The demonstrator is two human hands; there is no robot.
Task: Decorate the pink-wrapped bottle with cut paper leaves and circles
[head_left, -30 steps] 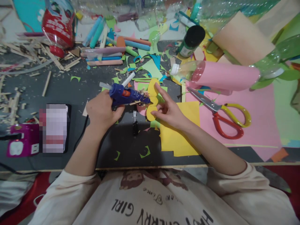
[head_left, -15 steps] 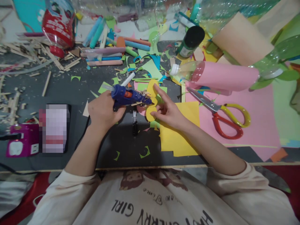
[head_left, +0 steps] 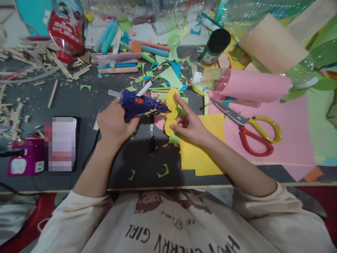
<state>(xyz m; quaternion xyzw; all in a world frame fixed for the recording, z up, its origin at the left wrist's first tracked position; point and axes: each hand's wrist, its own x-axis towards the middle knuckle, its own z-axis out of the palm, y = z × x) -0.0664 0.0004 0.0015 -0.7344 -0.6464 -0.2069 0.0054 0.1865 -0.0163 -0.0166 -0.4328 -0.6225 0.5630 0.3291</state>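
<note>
A blue hot glue gun (head_left: 134,102) is wrapped in my left hand (head_left: 113,123), its nozzle pointing right and a clear glue stick poking out of its back. Bits of wood and debris cling around the nozzle. The tip is close to a yellow paper cutout (head_left: 171,127) made of rounded pieces in a row. My right hand (head_left: 191,125) holds this cutout, thumb on its lower round and index finger stretched along its upper piece. A black-and-clear marker (head_left: 152,138) lies below the gun, and a white pen (head_left: 145,88) lies behind it.
Red-and-yellow-handled scissors (head_left: 244,123) lie on pink paper (head_left: 292,140) at right, beside yellow sheets (head_left: 192,158). A pink-wrapped bottle (head_left: 252,84) lies behind them. At left are a phone (head_left: 63,144), a purple box (head_left: 26,157) and wood scraps (head_left: 15,119). Paper scraps and markers (head_left: 118,56) cover the back.
My left hand has drawn the glue gun slightly left, and its nozzle has shifted from the middle of the cutout toward the upper piece's lower edge. My right hand stays almost still.
</note>
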